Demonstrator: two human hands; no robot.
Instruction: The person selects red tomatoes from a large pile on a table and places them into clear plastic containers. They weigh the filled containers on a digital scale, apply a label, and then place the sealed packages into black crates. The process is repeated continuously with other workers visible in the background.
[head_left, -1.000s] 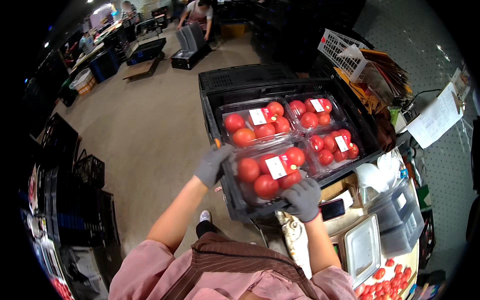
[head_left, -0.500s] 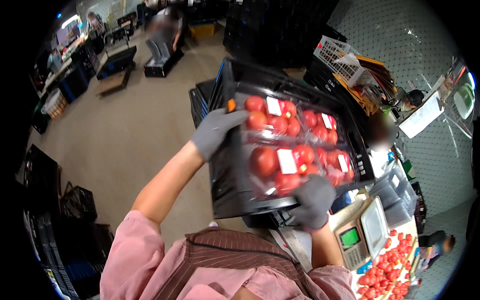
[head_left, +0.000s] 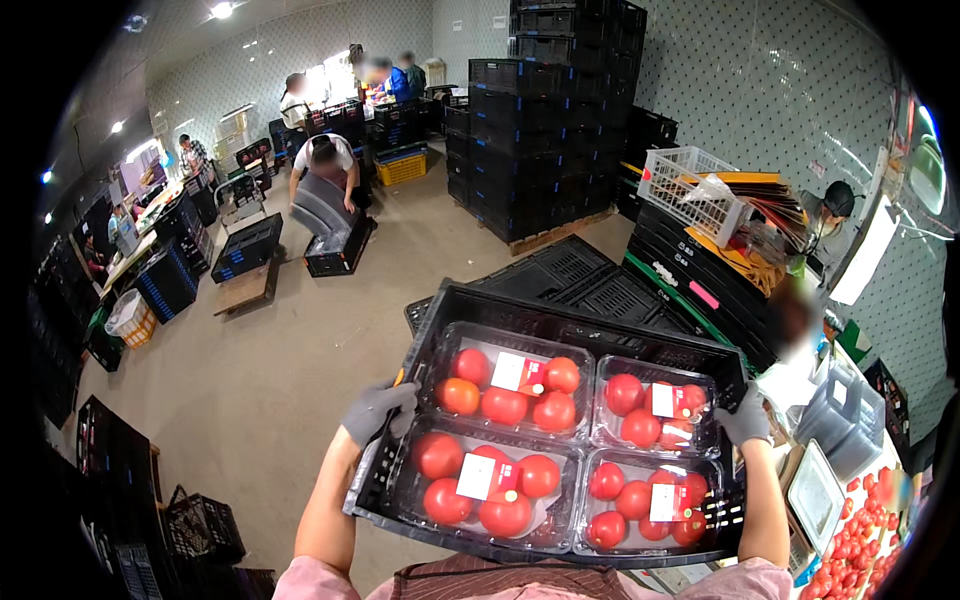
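Note:
Both my hands carry a black plastic crate (head_left: 590,325), held in front of my body. My left hand (head_left: 378,412), in a grey glove, grips its left end, fingers curled over the rim. At the opposite end my right hand (head_left: 745,418), also gloved in grey, is wrapped round the rim. Inside lie several clear plastic packs (head_left: 577,440), in two rows. Red tomatoes (head_left: 505,406) fill them, and each pack has a white and red label (head_left: 515,371) on top.
Folded black crates (head_left: 590,275) lie just beyond my load. Tall crate stacks (head_left: 550,130) stand farther back. On the right, a table holds loose tomatoes (head_left: 850,545), a scale (head_left: 815,500) and clear trays (head_left: 845,415). A person (head_left: 325,165) bends over a crate, ahead left.
My right hand has shifted from the crate's near side to its right end. The crate is now more level and sits lower in view, while more of the room shows.

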